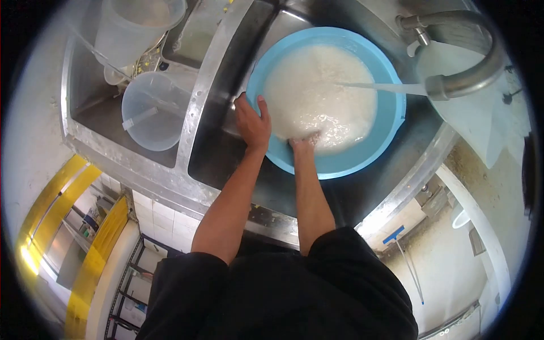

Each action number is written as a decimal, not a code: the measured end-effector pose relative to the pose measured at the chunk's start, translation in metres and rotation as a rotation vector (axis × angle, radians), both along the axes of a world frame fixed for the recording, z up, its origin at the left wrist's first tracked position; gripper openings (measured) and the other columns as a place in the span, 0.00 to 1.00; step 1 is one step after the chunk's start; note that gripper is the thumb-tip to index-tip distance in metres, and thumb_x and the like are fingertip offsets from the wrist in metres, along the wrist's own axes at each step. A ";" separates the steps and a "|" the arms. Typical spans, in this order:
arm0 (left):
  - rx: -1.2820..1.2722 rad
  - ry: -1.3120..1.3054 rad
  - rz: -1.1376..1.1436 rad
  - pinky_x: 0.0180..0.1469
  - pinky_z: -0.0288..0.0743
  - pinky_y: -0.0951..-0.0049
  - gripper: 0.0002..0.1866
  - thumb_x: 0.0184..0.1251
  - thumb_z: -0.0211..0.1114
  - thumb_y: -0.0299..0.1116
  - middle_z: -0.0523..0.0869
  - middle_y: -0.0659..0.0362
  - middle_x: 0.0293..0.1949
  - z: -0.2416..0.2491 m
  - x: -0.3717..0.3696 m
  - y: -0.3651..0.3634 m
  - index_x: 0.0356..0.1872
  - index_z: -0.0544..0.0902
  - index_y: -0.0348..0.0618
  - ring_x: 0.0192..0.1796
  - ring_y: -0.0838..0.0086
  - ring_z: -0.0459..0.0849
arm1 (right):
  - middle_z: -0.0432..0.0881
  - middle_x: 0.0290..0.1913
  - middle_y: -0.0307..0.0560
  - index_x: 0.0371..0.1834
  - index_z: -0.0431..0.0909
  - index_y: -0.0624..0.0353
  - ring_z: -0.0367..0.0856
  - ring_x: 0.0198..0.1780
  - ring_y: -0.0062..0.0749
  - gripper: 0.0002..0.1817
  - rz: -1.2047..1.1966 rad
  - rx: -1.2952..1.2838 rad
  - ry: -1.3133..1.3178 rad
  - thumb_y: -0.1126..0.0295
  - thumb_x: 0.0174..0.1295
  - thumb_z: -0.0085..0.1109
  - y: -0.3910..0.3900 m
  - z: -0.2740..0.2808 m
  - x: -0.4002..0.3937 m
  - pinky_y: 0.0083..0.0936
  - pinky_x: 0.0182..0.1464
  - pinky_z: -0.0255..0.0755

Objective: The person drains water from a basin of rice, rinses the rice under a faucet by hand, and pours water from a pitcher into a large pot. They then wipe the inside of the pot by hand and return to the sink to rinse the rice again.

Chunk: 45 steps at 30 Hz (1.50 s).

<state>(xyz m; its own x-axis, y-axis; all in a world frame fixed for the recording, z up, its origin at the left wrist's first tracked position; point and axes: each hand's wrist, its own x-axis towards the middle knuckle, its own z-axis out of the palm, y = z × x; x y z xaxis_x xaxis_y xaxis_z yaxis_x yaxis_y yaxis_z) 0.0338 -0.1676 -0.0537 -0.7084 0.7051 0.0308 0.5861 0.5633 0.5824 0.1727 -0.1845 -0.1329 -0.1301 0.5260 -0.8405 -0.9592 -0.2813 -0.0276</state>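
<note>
A large light-blue basin (398, 107) sits in the steel sink, holding cloudy whitish water (317, 85). Water streams into it from the tap (453, 85) on the right. My left hand (253, 122) grips the basin's left rim, thumb to the inside and fingers round the outside. Dipped into the water near the basin's front edge is my right hand (305, 140). Its fingers are under the murky surface, so what they touch or hold is hidden.
A steel divider (195, 102) separates this bowl from another sink on the left. There stand a clear plastic tub (153, 122), a taller translucent container (133, 34) and a tray (195, 45). A blue squeegee (394, 234) stands on the floor at lower right.
</note>
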 end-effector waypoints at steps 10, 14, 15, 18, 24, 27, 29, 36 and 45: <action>-0.035 -0.051 0.004 0.51 0.71 0.52 0.23 0.71 0.56 0.43 0.76 0.42 0.47 0.001 -0.001 -0.003 0.55 0.69 0.31 0.51 0.46 0.77 | 0.79 0.59 0.55 0.61 0.74 0.64 0.79 0.58 0.39 0.24 0.935 0.342 -1.015 0.62 0.66 0.57 0.112 0.054 0.041 0.35 0.62 0.72; -0.009 -0.002 -0.023 0.51 0.71 0.51 0.23 0.71 0.56 0.42 0.76 0.42 0.47 0.000 0.000 -0.004 0.55 0.69 0.30 0.51 0.45 0.76 | 0.80 0.58 0.57 0.61 0.74 0.66 0.76 0.62 0.45 0.42 1.538 0.553 -1.484 0.45 0.50 0.70 0.183 0.031 0.013 0.38 0.66 0.66; -0.012 0.005 -0.017 0.51 0.71 0.51 0.23 0.71 0.56 0.42 0.76 0.42 0.47 0.001 0.000 -0.004 0.55 0.69 0.30 0.51 0.45 0.76 | 0.79 0.59 0.57 0.61 0.75 0.64 0.76 0.62 0.43 0.45 1.730 0.699 -1.597 0.42 0.45 0.71 0.197 0.027 -0.001 0.37 0.66 0.66; -0.066 -0.050 -0.007 0.51 0.71 0.51 0.23 0.71 0.56 0.42 0.75 0.42 0.47 0.005 0.000 -0.003 0.55 0.69 0.30 0.51 0.45 0.76 | 0.79 0.60 0.53 0.62 0.76 0.57 0.75 0.62 0.41 0.48 2.354 0.828 -1.346 0.37 0.38 0.73 0.236 0.050 -0.050 0.35 0.66 0.65; -0.014 -0.042 0.002 0.51 0.73 0.53 0.23 0.70 0.56 0.42 0.75 0.43 0.47 0.001 -0.004 -0.004 0.55 0.70 0.31 0.51 0.46 0.77 | 0.80 0.60 0.50 0.57 0.81 0.49 0.76 0.61 0.45 0.43 2.904 0.917 -1.142 0.36 0.37 0.74 0.199 -0.008 -0.114 0.41 0.66 0.65; -0.045 -0.157 0.030 0.54 0.70 0.51 0.23 0.72 0.55 0.43 0.77 0.41 0.49 0.007 -0.003 -0.002 0.56 0.70 0.32 0.52 0.44 0.77 | 0.80 0.60 0.50 0.57 0.82 0.47 0.71 0.66 0.47 0.36 2.955 1.225 -1.171 0.41 0.44 0.69 0.142 -0.047 -0.086 0.55 0.69 0.54; -0.027 -0.132 0.027 0.54 0.70 0.51 0.23 0.72 0.56 0.43 0.77 0.41 0.49 0.003 -0.004 -0.005 0.55 0.70 0.33 0.52 0.44 0.77 | 0.81 0.58 0.48 0.57 0.82 0.45 0.67 0.69 0.48 0.32 3.201 1.581 -1.121 0.45 0.48 0.66 0.106 -0.002 -0.063 0.65 0.71 0.42; -0.026 -0.050 0.001 0.50 0.74 0.53 0.21 0.71 0.56 0.41 0.76 0.43 0.47 0.005 -0.003 -0.003 0.54 0.71 0.33 0.51 0.47 0.77 | 0.64 0.71 0.50 0.52 0.82 0.49 0.54 0.75 0.54 0.27 2.366 1.430 -1.874 0.54 0.46 0.70 0.060 0.081 0.061 0.70 0.70 0.41; -0.034 -0.084 0.024 0.51 0.72 0.51 0.21 0.73 0.54 0.42 0.76 0.43 0.46 0.003 -0.001 -0.002 0.53 0.71 0.32 0.51 0.46 0.77 | 0.62 0.69 0.60 0.62 0.73 0.58 0.56 0.72 0.54 0.30 2.181 0.283 -2.080 0.57 0.58 0.61 0.080 -0.076 0.028 0.49 0.71 0.54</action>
<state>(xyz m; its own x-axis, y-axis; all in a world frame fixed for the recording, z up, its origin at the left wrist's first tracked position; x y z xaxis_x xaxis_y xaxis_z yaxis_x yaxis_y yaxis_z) 0.0330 -0.1696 -0.0502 -0.7240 0.6878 -0.0526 0.5224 0.5966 0.6092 0.2006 -0.1043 -0.2089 -0.0307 0.8169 -0.5760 0.9939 0.0862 0.0692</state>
